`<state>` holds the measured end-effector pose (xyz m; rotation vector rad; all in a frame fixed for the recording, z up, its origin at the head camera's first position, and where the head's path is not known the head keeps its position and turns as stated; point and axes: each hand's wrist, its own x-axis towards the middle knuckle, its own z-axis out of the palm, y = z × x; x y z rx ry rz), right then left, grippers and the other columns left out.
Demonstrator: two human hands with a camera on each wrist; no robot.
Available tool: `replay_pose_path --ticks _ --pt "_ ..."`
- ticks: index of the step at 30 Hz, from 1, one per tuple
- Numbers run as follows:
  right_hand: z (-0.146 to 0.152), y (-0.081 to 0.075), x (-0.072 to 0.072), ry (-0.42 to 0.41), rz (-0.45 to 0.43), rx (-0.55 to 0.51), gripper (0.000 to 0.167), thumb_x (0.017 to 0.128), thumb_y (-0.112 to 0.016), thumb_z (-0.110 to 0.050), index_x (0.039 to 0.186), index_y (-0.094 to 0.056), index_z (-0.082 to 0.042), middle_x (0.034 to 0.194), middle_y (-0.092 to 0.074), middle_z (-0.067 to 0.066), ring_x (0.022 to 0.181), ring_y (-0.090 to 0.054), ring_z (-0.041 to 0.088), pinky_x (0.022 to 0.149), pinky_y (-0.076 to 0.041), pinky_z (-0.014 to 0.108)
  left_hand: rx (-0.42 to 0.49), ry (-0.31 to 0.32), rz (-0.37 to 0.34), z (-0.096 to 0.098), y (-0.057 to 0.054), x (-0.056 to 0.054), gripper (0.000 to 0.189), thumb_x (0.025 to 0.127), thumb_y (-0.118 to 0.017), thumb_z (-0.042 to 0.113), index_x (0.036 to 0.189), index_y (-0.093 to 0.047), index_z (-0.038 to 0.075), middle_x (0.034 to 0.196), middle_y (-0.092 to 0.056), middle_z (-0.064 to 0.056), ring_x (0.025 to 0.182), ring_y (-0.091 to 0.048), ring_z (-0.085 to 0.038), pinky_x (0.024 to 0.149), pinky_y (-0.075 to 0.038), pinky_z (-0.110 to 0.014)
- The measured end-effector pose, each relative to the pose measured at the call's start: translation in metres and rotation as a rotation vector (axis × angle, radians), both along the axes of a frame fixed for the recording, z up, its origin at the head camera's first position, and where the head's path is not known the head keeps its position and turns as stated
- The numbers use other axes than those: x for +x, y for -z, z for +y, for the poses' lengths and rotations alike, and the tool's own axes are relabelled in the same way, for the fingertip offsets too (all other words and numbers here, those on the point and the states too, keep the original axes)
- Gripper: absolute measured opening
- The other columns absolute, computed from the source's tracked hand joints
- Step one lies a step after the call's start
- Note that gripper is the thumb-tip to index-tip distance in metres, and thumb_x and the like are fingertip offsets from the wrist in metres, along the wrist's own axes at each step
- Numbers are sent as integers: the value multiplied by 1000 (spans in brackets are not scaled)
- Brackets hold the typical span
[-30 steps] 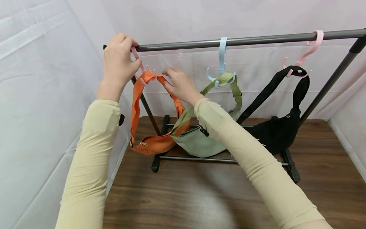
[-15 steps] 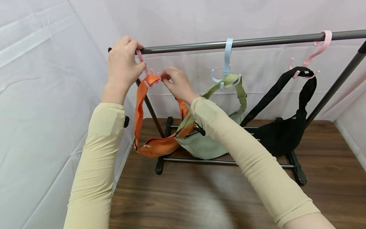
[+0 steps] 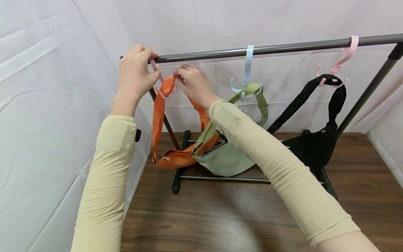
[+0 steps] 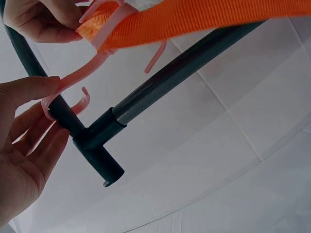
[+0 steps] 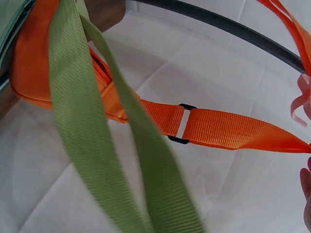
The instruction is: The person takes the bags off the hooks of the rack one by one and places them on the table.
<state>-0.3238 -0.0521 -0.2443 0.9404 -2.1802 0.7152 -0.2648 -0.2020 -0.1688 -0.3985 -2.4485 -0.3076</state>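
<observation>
At the rail's left end my left hand (image 3: 133, 78) holds a pink hook (image 4: 80, 75), thumb on its stem and fingers behind the rail in the left wrist view. An orange waist bag (image 3: 181, 159) hangs from that hook by its webbing strap (image 3: 158, 119). My right hand (image 3: 196, 85) pinches the top of this strap beside the hook's prongs, raising it into a peak. In the left wrist view the orange strap (image 4: 194, 22) still passes behind a pink prong. The right wrist view shows the strap's black buckle (image 5: 182, 124), with the right fingertips at the edge.
A pale green bag (image 3: 228, 161) hangs from a blue hook (image 3: 248, 66), its strap overlapping the orange bag. Further right, a black bag (image 3: 315, 148) hangs from another pink hook (image 3: 349, 52). The dark metal rail (image 3: 292, 46) stands on a wood-look floor (image 3: 189, 217) between white sheets.
My right hand has gone from loose fingers beside the orange strap to pinching it, and has pulled its top upward. The left hand stays at the pink hook.
</observation>
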Motion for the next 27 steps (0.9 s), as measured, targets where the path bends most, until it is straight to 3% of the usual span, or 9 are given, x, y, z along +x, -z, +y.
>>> replay_pose_path --ticks 11,18,27 --pt "-11 -3 7 91 152 -24 19 89 -50 -6 92 -69 -5 86 -63 5 74 -60 18 66 -48 26 -42 25 -33 -2 -3 -4 31 78 -53 -2 106 -66 -2 97 -59 -15 86 -53 -30 76 -42 -42" --pt "-14 -7 11 76 259 -28 23 90 -47 -7 92 -69 -7 84 -61 3 71 -57 15 63 -47 23 -46 25 -48 -3 -4 -9 28 80 -57 -2 107 -66 -1 96 -59 -16 88 -55 -31 78 -43 -42" --pt "-14 -8 14 23 290 -47 22 90 -48 -6 89 -70 -4 82 -62 5 71 -57 18 63 -48 24 -40 -8 -91 -6 -6 -17 33 81 -57 -1 113 -63 1 105 -58 -15 95 -54 -31 81 -42 -43"
